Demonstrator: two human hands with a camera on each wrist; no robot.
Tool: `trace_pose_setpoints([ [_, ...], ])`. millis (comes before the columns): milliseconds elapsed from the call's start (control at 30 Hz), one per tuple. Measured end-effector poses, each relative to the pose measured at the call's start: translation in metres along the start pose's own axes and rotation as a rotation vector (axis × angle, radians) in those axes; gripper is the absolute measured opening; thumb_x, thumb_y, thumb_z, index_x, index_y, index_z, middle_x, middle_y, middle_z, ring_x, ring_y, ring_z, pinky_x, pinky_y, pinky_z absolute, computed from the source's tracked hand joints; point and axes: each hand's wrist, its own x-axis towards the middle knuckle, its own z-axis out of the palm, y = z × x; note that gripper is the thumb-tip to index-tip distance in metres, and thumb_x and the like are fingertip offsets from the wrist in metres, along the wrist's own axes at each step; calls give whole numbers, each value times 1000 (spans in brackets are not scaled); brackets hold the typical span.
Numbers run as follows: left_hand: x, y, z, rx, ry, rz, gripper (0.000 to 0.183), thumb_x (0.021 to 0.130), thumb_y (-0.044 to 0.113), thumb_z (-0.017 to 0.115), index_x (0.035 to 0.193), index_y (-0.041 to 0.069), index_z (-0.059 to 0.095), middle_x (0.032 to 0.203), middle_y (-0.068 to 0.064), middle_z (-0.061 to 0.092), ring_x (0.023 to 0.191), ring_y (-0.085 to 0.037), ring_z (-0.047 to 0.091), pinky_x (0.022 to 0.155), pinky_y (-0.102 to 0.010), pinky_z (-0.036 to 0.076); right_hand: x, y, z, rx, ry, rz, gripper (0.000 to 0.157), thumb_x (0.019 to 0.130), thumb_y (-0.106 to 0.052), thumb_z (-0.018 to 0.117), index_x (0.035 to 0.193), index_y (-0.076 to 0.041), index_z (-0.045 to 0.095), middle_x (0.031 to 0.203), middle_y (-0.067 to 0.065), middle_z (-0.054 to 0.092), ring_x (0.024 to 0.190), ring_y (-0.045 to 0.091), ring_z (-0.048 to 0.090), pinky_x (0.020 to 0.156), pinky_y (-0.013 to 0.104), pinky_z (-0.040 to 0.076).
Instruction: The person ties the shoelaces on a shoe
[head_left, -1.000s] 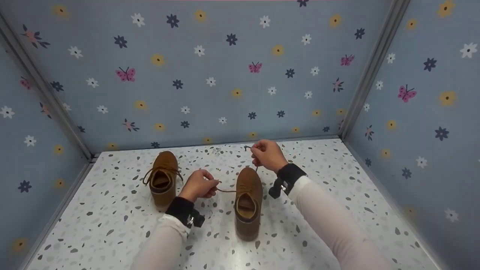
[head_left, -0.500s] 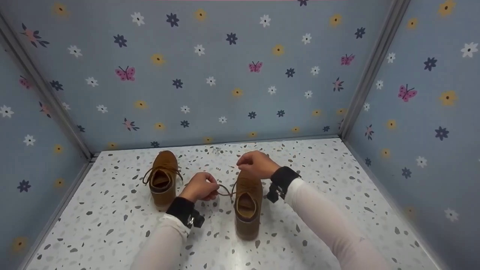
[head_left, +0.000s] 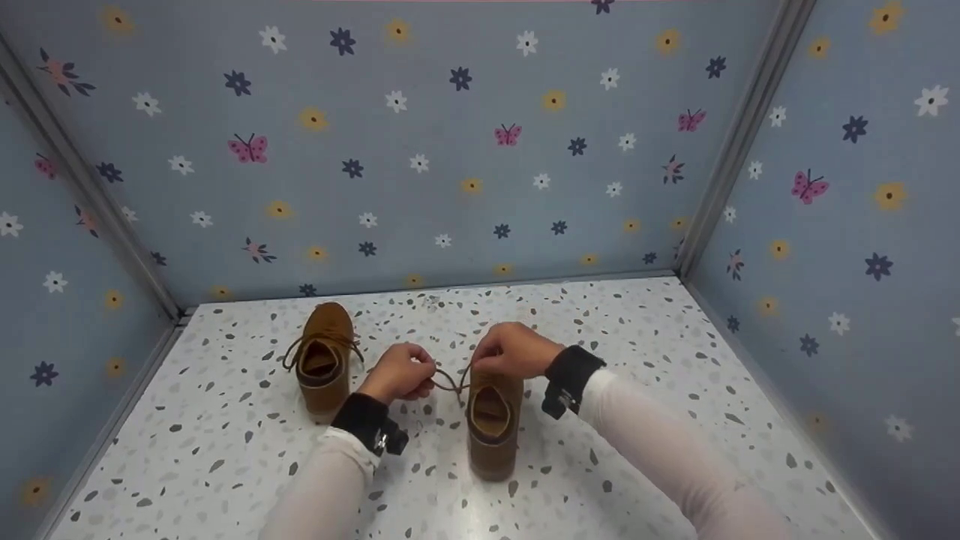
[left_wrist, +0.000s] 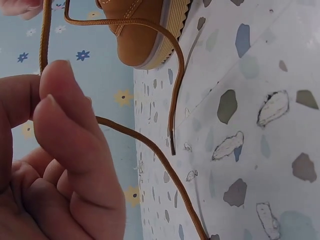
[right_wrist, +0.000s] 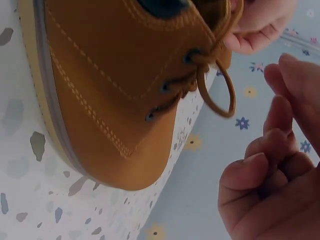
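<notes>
My left hand (head_left: pixel 401 373) pinches a brown shoelace of the tan lace-up shoe (head_left: pixel 491 435) on its left side. In the left wrist view, the pinched shoelace (left_wrist: pixel 150 145) runs out past the fingers, while a free lace end (left_wrist: pixel 173 135) with a dark tip hangs beside the shoe's toe. Above the front of that shoe, my right hand (head_left: pixel 517 350) has its fingers loosely bent. The right wrist view shows nothing between those fingers; a drooping lace loop (right_wrist: pixel 231 100) is close by, apart from them. Part of the lacing is hidden under the right hand in the head view.
The matching tan shoe (head_left: pixel 330 322), its laces tied, stands to the left of my left hand. Blue panels (head_left: pixel 420 210) with flowers and butterflies enclose the speckled white floor (head_left: pixel 600 465) at the back and both sides.
My right hand let go of the lace end it held beyond the toe and moved back over the shoe's front. My left hand stays nearly in place, pinching its lace, which now hangs slacker.
</notes>
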Motion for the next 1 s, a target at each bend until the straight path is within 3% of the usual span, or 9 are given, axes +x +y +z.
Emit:
trace_pose_setpoints([
  [233, 0, 1, 1, -5, 4, -11, 12, 92, 12, 61, 95, 3, 68, 72, -5, 71, 59, -12, 66, 52, -24, 52, 5, -2, 12, -153, -105, -151, 12, 96, -18, 76, 103, -13, 84, 102, 2, 81, 94, 15, 72, 86, 29, 58],
  [400, 1, 1, 2, -18, 14, -29, 15, 92, 12, 63, 95, 1, 72, 71, -4, 71, 58, -11, 65, 52, -23, 53, 9, 0, 18, -174, -133, -216, 10, 96, -20, 77, 96, -14, 85, 93, 0, 80, 87, 12, 70, 81, 24, 56],
  [567, 2, 0, 5, 2, -5, -35, 18, 91, 13, 66, 93, -3, 75, 68, -2, 70, 55, -9, 65, 52, -21, 54, 4, 3, 18, -94, -112, -107, 14, 95, -27, 78, 88, -16, 81, 91, -5, 70, 87, 7, 59, 77, 23, 51],
  [733, 1, -2, 8, 24, -78, -25, 23, 91, 18, 71, 89, -5, 76, 64, -1, 70, 54, -9, 65, 51, -22, 54, -2, 8, 16, 12, -91, -36, 26, 96, -35, 76, 80, -15, 74, 80, -11, 60, 76, 5, 54, 69, 24, 47],
  [867, 1, -3, 8, 104, -162, 20, 27, 91, 22, 72, 89, -5, 78, 63, 1, 70, 53, -9, 65, 51, -23, 54, -4, 13, 16, 81, -67, 5, 29, 98, -37, 74, 79, -14, 70, 73, -13, 56, 67, 5, 51, 64, 24, 43],
  [1000, 2, -2, 8, 199, -211, 78, 27, 90, 25, 74, 90, -1, 80, 63, 2, 69, 51, -9, 62, 50, -23, 49, -7, 18, 16, 145, -41, 26, 23, 100, -32, 69, 86, -16, 75, 80, -13, 62, 74, 5, 55, 70, 25, 47],
])
